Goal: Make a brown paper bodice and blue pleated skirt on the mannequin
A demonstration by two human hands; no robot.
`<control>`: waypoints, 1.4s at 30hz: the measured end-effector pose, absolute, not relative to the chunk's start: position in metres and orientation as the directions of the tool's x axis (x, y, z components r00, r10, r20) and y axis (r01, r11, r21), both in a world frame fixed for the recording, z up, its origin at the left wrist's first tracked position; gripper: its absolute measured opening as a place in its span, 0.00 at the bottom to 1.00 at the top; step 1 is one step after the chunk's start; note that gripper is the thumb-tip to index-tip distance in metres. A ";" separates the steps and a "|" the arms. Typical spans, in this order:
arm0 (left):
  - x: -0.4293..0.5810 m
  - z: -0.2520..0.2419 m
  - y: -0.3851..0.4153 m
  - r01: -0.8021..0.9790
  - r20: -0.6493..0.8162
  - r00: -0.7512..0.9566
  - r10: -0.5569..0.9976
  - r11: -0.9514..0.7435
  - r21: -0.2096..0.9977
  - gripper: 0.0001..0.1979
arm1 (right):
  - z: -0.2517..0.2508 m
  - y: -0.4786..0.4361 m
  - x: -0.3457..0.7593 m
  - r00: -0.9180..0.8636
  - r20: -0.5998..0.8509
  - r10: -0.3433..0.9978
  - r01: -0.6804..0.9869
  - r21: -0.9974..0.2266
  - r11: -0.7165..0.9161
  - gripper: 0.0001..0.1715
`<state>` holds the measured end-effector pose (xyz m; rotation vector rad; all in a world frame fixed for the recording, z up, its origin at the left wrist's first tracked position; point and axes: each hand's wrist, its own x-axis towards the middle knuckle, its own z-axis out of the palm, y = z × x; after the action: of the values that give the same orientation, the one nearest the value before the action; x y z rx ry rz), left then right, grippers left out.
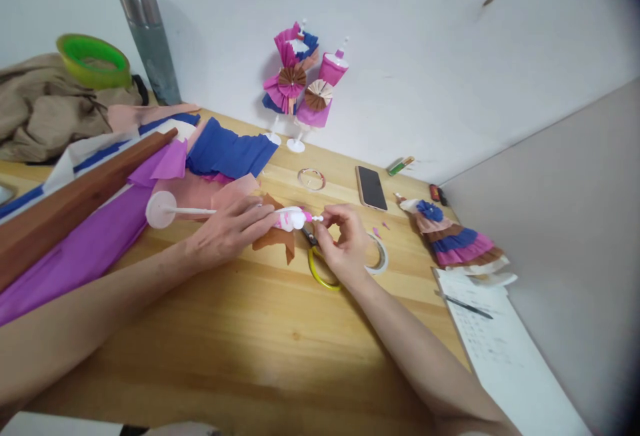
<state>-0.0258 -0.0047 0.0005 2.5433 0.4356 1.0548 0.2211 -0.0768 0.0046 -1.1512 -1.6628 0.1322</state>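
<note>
A small white mini dress form (291,219) lies sideways over the table, its pink neck ending in a beaded white knob. My left hand (235,225) is wrapped around its body, and its stand with the round white base (161,209) sticks out to the left. At the knob, the thumb and fingers of my right hand (346,239) are pinched together. Beneath the form lies a scrap of brown crepe paper (278,246). Yellow-handled scissors (320,275) and a roll of white tape (381,255) rest by my right hand, which partly hides them.
Crepe paper in blue (233,148), purple (95,256) and brown (85,199) covers the left. Two dressed mini forms (320,96) stand by the wall. A phone (371,187), a glue stick (400,167), a paper-dressed form (457,239) and a notebook (495,329) with a pen lie right.
</note>
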 end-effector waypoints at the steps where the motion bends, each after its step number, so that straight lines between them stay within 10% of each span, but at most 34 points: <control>1: -0.025 -0.004 -0.007 0.156 0.601 0.684 0.412 -0.888 0.432 0.15 | 0.001 -0.078 0.223 -0.012 0.665 0.746 0.634 -0.573 0.520 0.16; 11: -0.016 -0.017 -0.030 0.193 0.500 0.731 0.464 -0.844 0.501 0.13 | -0.021 -0.102 0.216 -0.417 0.498 0.760 0.727 -0.320 0.608 0.39; 26: -0.017 -0.022 -0.036 0.251 0.528 0.744 0.410 -0.904 0.347 0.19 | -0.021 -0.115 0.206 -0.389 0.571 0.723 0.664 -0.370 0.650 0.12; 42: -0.017 -0.019 -0.036 0.178 0.610 0.710 0.353 -0.927 0.329 0.21 | -0.016 -0.114 0.205 -0.294 0.590 0.752 0.622 -0.479 0.619 0.10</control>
<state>-0.0174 -0.0361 -0.0193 2.6715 0.4219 1.0270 0.2050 -0.1142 -0.0159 -1.0803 -2.0153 0.1987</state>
